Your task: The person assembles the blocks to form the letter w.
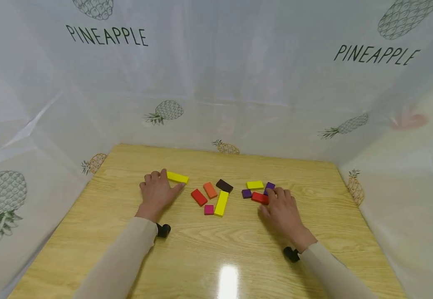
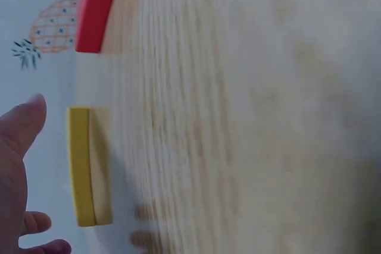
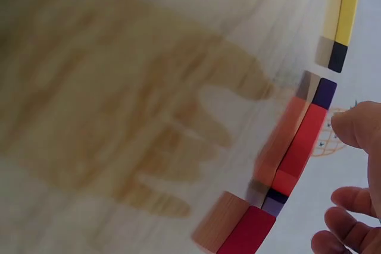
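My left hand [image 1: 157, 192] is at a long yellow block [image 1: 178, 177] at the table's left, thumb and fingers spread. In the left wrist view the thumb [image 2: 27, 123] stands apart from that yellow block [image 2: 82, 168]. My right hand [image 1: 283, 207] hovers by a red block [image 1: 259, 198], its fingers loosely bent. A purple block [image 1: 270, 187] beside them is partly covered by the fingers. The right wrist view shows a gap between the thumb [image 3: 357, 124] and the red block [image 3: 302, 147]. Another red block [image 3: 249, 231] lies below, hidden by the hand in the head view.
Mid-table lie a red block [image 1: 199, 197], an orange block [image 1: 210, 190], a dark brown block [image 1: 225, 185], a yellow block [image 1: 222, 203] and a pink block [image 1: 209, 209]. A small purple block [image 1: 246, 194] and a yellow block [image 1: 255, 185] lie farther right. A pineapple-print sheet [image 1: 220, 83] surrounds the table.
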Demonstrator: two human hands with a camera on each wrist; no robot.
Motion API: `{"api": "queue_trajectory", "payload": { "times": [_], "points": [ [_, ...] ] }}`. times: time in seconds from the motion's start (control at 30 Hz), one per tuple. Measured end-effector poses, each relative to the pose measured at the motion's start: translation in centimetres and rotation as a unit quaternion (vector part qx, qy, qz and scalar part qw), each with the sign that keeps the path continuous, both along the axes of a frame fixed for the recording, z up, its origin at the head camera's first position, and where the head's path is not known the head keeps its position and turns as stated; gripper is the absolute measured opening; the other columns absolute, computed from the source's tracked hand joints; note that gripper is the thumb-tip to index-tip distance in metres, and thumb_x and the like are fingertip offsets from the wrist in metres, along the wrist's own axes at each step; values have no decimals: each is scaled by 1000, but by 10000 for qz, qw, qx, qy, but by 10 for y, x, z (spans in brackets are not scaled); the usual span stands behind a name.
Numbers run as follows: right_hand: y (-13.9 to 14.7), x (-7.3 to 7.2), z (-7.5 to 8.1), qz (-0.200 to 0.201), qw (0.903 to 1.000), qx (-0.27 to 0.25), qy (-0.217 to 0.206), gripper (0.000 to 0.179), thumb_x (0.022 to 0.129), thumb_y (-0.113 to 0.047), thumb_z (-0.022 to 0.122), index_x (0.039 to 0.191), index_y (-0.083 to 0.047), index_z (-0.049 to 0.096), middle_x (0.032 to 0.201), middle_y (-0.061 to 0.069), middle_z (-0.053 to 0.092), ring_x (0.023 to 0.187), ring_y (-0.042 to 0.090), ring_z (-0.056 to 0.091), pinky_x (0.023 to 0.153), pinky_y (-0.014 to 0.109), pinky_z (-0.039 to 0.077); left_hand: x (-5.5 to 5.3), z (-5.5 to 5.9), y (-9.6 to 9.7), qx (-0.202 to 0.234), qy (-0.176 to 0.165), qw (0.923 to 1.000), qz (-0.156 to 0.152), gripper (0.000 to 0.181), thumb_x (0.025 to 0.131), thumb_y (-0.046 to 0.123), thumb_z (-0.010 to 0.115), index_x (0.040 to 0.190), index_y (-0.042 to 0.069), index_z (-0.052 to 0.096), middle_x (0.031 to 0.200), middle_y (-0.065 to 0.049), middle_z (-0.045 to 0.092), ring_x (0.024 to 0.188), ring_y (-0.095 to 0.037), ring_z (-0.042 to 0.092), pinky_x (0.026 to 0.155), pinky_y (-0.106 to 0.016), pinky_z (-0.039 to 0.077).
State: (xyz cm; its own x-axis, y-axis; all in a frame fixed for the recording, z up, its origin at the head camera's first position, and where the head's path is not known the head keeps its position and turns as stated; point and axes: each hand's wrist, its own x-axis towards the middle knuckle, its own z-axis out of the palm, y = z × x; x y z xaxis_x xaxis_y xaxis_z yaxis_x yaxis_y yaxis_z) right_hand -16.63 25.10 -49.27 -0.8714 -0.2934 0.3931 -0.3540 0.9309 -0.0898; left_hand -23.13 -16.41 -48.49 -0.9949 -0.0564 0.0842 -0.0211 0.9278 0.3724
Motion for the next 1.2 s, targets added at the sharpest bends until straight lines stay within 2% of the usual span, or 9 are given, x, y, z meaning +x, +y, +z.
{"api": "queue_trajectory", "payload": {
  "times": [0.27,0.43,0.53,0.63,0.8,1.03,1.2],
  "points": [
    [-6,-5,-9,85,9990,188,-401,42,95,-25,74,123,4,63,115,23,61,101,40,55,79,53,51,-10,-10,-1,-417,-353,9981,270,106,87,82,62,132,-12,52,125,-34,53,115,-51,45,93,-71,40],
    [-9,-7,-12,116,9981,404,-455,37,94,-27,76,117,0,65,110,20,61,96,38,54,75,49,49,-12,-16,-5,-419,-602,9965,388,109,86,83,61,134,-14,51,126,-35,52,116,-52,44,94,-72,40],
    [-9,-7,-14,107,9975,512,-474,37,94,-28,77,116,-1,66,111,20,62,96,37,55,77,49,50,-13,-18,-8,-326,-645,9969,306,107,87,80,61,137,-13,48,129,-35,50,118,-52,42,96,-72,38],
    [-9,-8,-14,108,9971,562,-497,37,94,-29,78,116,-1,67,112,19,62,97,37,55,78,50,51,-13,-18,-12,-172,-682,9975,69,102,88,74,64,141,-12,46,134,-35,46,121,-52,38,98,-72,35],
    [-6,-9,-13,106,9966,643,-512,36,94,-29,78,115,0,69,111,19,62,95,36,55,78,50,51,-7,-14,-23,21,-813,9952,-552,98,86,62,73,150,-7,45,146,-33,40,129,-52,34,104,-70,31],
    [-3,-8,-7,92,9969,627,-460,35,94,-27,78,113,1,70,110,18,63,95,36,55,77,49,53,12,-3,-31,-45,-1179,9842,-1318,98,82,54,80,156,0,45,150,-29,43,133,-50,37,104,-72,30],
    [-1,-7,-3,66,9974,586,-413,33,93,-24,78,110,2,69,105,17,63,91,35,54,74,48,51,29,0,-31,15,-1324,9759,-1733,97,79,52,85,157,7,48,144,-24,47,128,-44,41,100,-67,33]
  ]
}}
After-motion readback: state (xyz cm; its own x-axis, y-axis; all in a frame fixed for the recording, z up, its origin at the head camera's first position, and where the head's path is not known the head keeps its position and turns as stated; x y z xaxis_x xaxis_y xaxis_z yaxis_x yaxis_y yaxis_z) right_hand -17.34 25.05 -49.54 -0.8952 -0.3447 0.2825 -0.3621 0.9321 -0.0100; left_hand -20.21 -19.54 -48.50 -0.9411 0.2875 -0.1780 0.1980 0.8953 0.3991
